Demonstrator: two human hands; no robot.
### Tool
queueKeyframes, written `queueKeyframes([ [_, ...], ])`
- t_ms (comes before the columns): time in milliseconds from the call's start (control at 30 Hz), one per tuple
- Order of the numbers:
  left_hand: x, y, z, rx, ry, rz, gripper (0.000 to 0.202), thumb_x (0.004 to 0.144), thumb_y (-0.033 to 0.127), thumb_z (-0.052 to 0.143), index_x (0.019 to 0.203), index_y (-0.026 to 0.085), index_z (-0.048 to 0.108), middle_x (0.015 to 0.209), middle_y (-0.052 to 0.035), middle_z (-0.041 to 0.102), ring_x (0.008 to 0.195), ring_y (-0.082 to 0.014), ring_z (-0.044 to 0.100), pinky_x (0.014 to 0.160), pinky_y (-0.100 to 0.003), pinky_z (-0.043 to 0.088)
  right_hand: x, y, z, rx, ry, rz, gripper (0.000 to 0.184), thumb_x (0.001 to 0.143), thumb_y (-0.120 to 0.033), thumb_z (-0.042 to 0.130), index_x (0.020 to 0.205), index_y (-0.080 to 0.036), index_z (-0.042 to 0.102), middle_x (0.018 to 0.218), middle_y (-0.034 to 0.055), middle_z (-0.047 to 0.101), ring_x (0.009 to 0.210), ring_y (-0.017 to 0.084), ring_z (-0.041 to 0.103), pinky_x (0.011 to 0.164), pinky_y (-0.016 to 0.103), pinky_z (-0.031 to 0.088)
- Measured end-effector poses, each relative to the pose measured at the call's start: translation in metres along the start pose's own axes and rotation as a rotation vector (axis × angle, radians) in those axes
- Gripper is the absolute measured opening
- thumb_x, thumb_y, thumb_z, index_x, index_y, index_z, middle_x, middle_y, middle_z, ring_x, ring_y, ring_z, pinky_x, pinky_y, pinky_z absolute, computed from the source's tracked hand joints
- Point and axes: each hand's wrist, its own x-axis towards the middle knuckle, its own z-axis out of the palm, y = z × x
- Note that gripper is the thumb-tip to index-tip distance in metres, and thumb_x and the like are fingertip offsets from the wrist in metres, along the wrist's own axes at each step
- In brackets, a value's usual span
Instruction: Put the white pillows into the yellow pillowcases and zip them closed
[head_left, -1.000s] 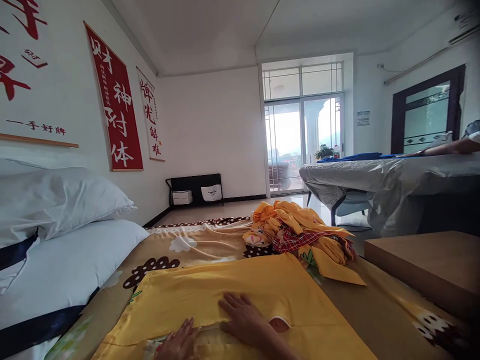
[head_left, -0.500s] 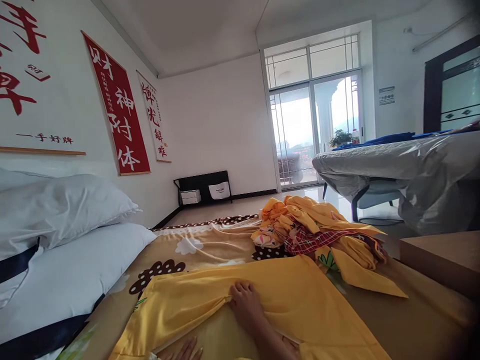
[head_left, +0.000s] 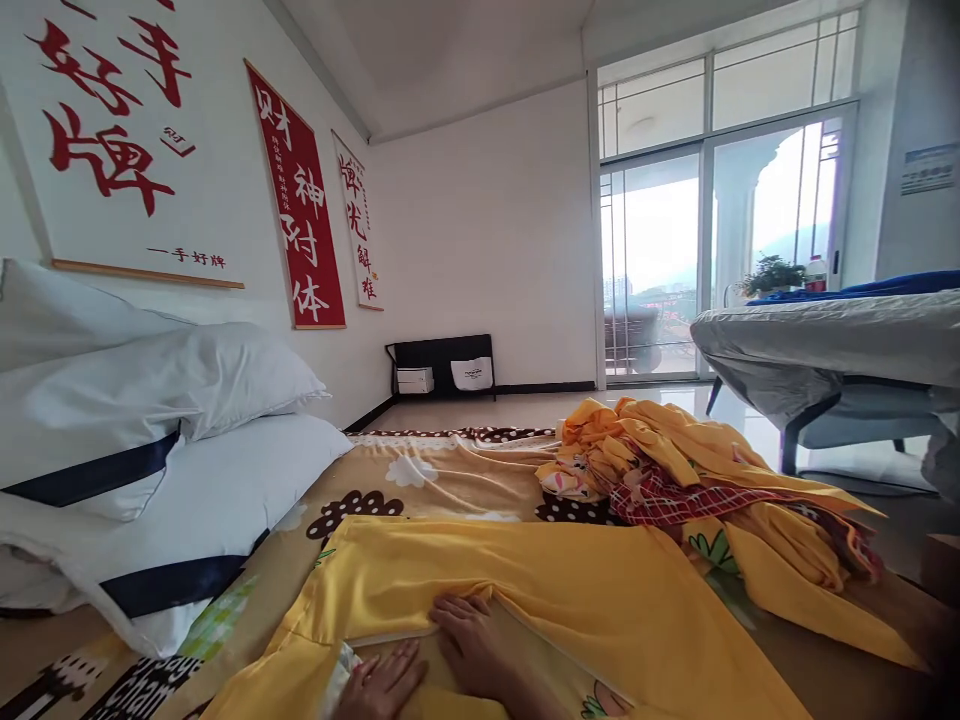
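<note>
A yellow garment (head_left: 585,570) lies spread on the bed in front of me, with a green leaf print near its edges. At its middle, my right hand (head_left: 472,635) rests with fingers stretched out by a bunched fold. My left hand (head_left: 386,680) lies lower and to the left, flat on the cloth with its fingers extended. Beside the left hand a small whitish piece (head_left: 343,672) shows, its kind unclear. Neither hand visibly grips anything. The bottom edge of the view cuts off the garment's near part.
A heap of yellow clothes (head_left: 675,450) with red checked cloth lies on the patterned bed cover (head_left: 450,475) at the right. White pillows (head_left: 225,460) are stacked at the left. Beyond the bed stand a plastic-covered table (head_left: 832,325) and a chair (head_left: 862,410).
The view has turned left. My left hand has come further into view, on the cloth. My right hand has shifted toward it, its fingers flatter, and the fold's shape has changed.
</note>
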Motion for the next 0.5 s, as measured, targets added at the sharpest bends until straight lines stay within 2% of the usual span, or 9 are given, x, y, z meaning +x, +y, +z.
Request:
queueKeyframes([
  [67, 0.000, -0.007, -0.008, -0.029, -0.001, 0.122, 0.045, 0.089, 0.027, 0.054, 0.134, 0.035, 0.053, 0.136, 0.0008, 0.053, 0.119, -0.0149, 0.058, 0.097, -0.022, 0.047, 0.000, -0.002, -0.004, -0.018, -0.036, 0.004, 0.042, 0.090, -0.024, 0.039, 0.126, -0.030, 0.060, 0.136, 0.0004, 0.057, 0.128, 0.017, 0.048, 0.108, 0.033, 0.030],
  [133, -0.003, -0.014, -0.017, -0.045, 0.052, 0.194, 0.043, 0.089, 0.024, 0.053, 0.130, 0.032, 0.057, 0.134, 0.0010, 0.056, 0.118, -0.0137, 0.059, 0.094, -0.019, 0.049, 0.001, -0.004, -0.007, -0.022, -0.060, 0.016, 0.043, 0.091, -0.025, 0.037, 0.129, -0.029, 0.059, 0.137, 0.0020, 0.056, 0.129, 0.018, 0.048, 0.108, 0.035, 0.031],
  [200, -0.009, -0.026, -0.025, -0.062, 0.170, 0.126, 0.037, 0.088, 0.023, 0.053, 0.123, 0.029, 0.063, 0.129, -0.0004, 0.062, 0.115, -0.0143, 0.061, 0.095, -0.020, 0.049, 0.002, -0.006, -0.008, -0.019, -0.064, 0.036, 0.044, 0.092, -0.026, 0.037, 0.130, -0.028, 0.059, 0.137, 0.0028, 0.056, 0.129, 0.019, 0.048, 0.108, 0.036, 0.032],
  [267, -0.018, -0.047, -0.033, -0.111, 0.289, -0.045, 0.032, 0.088, 0.026, 0.052, 0.116, 0.028, 0.066, 0.123, -0.0025, 0.066, 0.113, -0.0163, 0.062, 0.097, -0.024, 0.049, 0.002, -0.006, -0.008, -0.013, -0.072, 0.053, 0.044, 0.092, -0.029, 0.037, 0.130, -0.026, 0.059, 0.138, 0.0039, 0.055, 0.130, 0.019, 0.047, 0.110, 0.037, 0.032],
  [333, -0.029, -0.080, -0.045, -0.212, 0.364, -0.269, 0.030, 0.089, 0.033, 0.050, 0.112, 0.026, 0.068, 0.119, -0.0043, 0.068, 0.112, -0.0191, 0.062, 0.098, -0.030, 0.050, 0.003, -0.005, -0.007, -0.006, -0.081, 0.067, 0.045, 0.092, -0.033, 0.038, 0.129, -0.023, 0.060, 0.138, 0.0052, 0.054, 0.130, 0.020, 0.047, 0.111, 0.038, 0.032],
  [433, -0.050, -0.152, -0.073, -0.412, 0.480, -0.684, 0.038, 0.082, 0.046, 0.049, 0.104, 0.021, 0.068, 0.112, -0.0085, 0.069, 0.108, -0.0251, 0.063, 0.092, -0.037, 0.053, 0.004, -0.002, -0.007, 0.014, -0.086, 0.083, 0.045, 0.092, -0.034, 0.038, 0.128, -0.022, 0.061, 0.138, 0.0053, 0.054, 0.130, 0.020, 0.047, 0.110, 0.039, 0.032],
  [500, -0.069, -0.202, -0.095, -0.441, 0.678, -1.011, 0.043, 0.072, 0.047, 0.052, 0.099, 0.017, 0.066, 0.103, -0.0111, 0.068, 0.098, -0.0285, 0.064, 0.081, -0.038, 0.054, 0.005, 0.000, -0.006, 0.023, -0.081, 0.087, 0.044, 0.091, -0.034, 0.040, 0.128, -0.024, 0.061, 0.138, 0.0045, 0.055, 0.130, 0.021, 0.047, 0.110, 0.040, 0.033],
])
